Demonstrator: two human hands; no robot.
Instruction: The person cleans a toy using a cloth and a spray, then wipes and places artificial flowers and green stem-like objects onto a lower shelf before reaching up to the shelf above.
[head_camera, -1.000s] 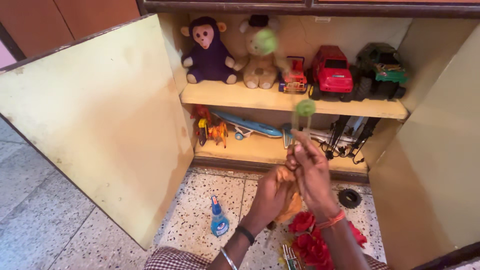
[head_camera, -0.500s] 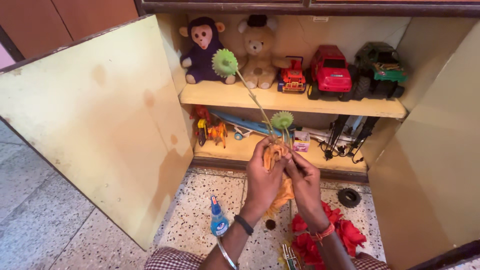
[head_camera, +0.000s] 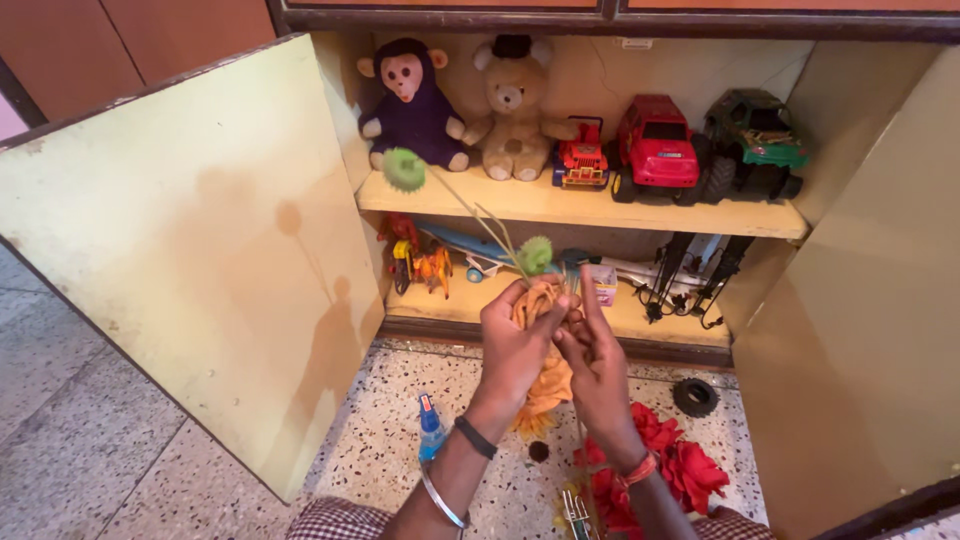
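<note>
An orange cloth (head_camera: 545, 345), bunched around the thin stems of a spray of artificial flowers with green round heads (head_camera: 404, 170), is held up in front of an open cupboard, above a speckled terrazzo floor (head_camera: 380, 440). The left hand (head_camera: 515, 345) is closed around the cloth and stems, while the right hand (head_camera: 590, 365) is pressed against the bundle with its fingers pinching the stems. The wiping appears to be under way on this spray and cannot be judged finished; red fabric flowers (head_camera: 665, 470) lie on the floor just below the hands, apparently yet to be handled. A blue spray bottle (head_camera: 431, 430) stands near the left wrist. Behind, a purple plush monkey (head_camera: 410, 100), a beige teddy bear (head_camera: 515, 105) and a red toy truck (head_camera: 655, 145) are ranged on the upper shelf (head_camera: 520, 200).
</note>
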